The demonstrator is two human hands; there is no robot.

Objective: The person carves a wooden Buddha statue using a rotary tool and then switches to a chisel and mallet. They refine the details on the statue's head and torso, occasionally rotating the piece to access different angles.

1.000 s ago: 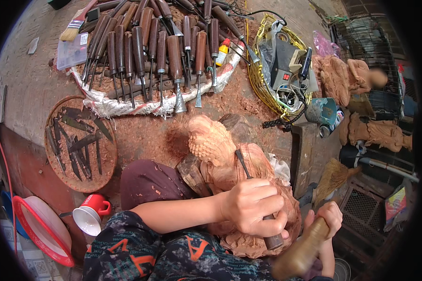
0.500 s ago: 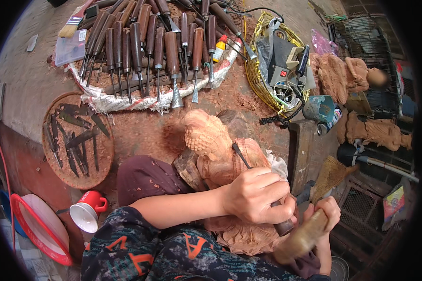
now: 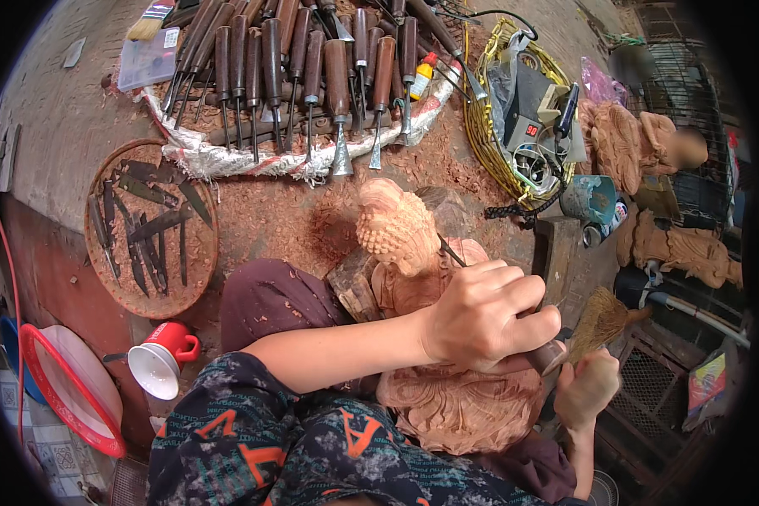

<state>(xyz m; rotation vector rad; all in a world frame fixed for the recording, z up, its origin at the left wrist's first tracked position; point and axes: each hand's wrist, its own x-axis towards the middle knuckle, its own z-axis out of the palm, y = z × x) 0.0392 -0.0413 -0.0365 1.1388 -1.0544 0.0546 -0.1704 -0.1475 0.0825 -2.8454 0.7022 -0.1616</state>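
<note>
My left hand (image 3: 491,319) is closed around the dark wooden handle of a carving chisel (image 3: 548,357). The chisel's thin metal shank shows beyond my knuckles, against a reddish wood carving (image 3: 398,229) in my lap. The carving has a head with knobbly curls and, at the near end, a base (image 3: 460,409) with carved folds. To the right of the chisel's butt is my right hand (image 3: 588,390), closed in a fist. A thick wooden mallet was in it a moment ago; it is now mostly hidden or blends with the broom behind.
Chisels (image 3: 337,101) lie crowded on a white sack ahead. At left are a round tray (image 3: 213,253) of blades, a red mug (image 3: 175,341) and a red-rimmed basin (image 3: 74,392). To the right are a yellow wire basket (image 3: 472,126), a broom (image 3: 599,325) and more carvings (image 3: 675,246).
My right hand has lifted and swung away from the lap, and the mallet no longer shows plainly. The left hand still grips the chisel on the carving. The whole view has shifted slightly.
</note>
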